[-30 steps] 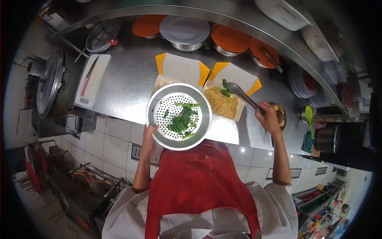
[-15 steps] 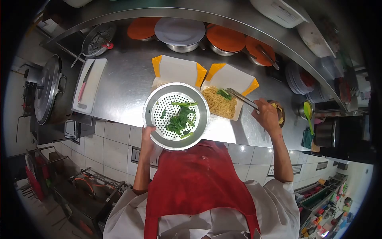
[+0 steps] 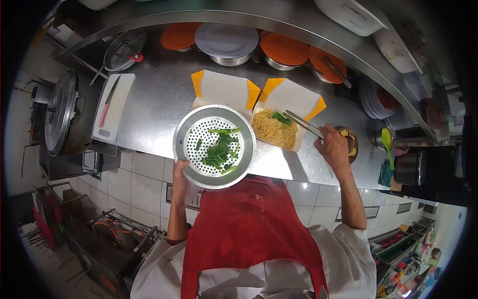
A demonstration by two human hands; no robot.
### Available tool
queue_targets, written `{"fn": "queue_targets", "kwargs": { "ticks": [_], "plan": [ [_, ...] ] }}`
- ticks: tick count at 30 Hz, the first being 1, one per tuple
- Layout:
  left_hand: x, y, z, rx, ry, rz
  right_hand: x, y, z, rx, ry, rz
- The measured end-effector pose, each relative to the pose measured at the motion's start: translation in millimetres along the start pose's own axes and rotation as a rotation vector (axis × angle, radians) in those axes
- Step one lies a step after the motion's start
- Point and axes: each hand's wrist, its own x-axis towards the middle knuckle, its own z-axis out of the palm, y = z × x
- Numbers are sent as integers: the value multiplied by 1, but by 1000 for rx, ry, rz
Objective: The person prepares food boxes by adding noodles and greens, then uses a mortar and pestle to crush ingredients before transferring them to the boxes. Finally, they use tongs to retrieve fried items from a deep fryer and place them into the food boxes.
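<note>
My left hand (image 3: 181, 174) grips the near left edge of the colander (image 3: 249, 144), thumb over the rim, and holds it in front of my apron (image 3: 249, 224), at the near edge of the counter (image 3: 159, 114). Chopped greens (image 3: 217, 155) lie in it, mostly heaped right of the middle, with a few loose stalks and leaves around them. My right hand (image 3: 333, 144) is closed around the tongs (image 3: 304, 124), which slant down to the left over the right box (image 3: 294, 94). That box stands open with its lid up, and noodles (image 3: 273, 132) fill its base. A bit of green leaf (image 3: 283, 118) sits at the tips of the tongs, on the far side of the noodles; I cannot tell whether the tips pinch it. The left box (image 3: 224, 85) is open just beside, its base mostly hidden behind the colander. A brown bowl (image 3: 354, 158) with something yellow in it stands just beyond my right hand. Well off to the left, a knife (image 3: 104, 112) lies on a white board (image 3: 122, 112).
</note>
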Motion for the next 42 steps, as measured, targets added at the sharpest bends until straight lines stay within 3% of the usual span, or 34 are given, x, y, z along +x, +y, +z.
{"fn": "queue_targets", "kwargs": {
  "ticks": [3, 7, 11, 19, 22, 30, 34, 37, 42],
  "plan": [
    [-2, 7, -5, 29, 5, -32, 8, -1, 22, -60, -52, -78],
    [4, 0, -20, 68, 98, -16, 8, -10, 12, -62, -55, -27],
    [-3, 4, -14, 46, 127, -22, 10, -16, 24, -151, 12, -107],
    [-8, 8, -4, 3, 116, -32, 6, -23, 16, -111, 33, 1],
    [-9, 12, -3, -13, 76, -39, 10, -15, 38, -183, 40, -51],
    [-15, 23, -11, -30, 162, -19, 9, -5, 27, -46, -8, -9],
    [-18, 26, -41, -11, 203, 7, 3, -24, -28, 18, 37, 30],
    [-17, 26, -66, -30, 256, 41, 3, -40, -56, 25, -71, 64],
    [-20, 31, -88, -167, 297, 67, 12, -72, -35, 351, -85, -100]
  ]
}}
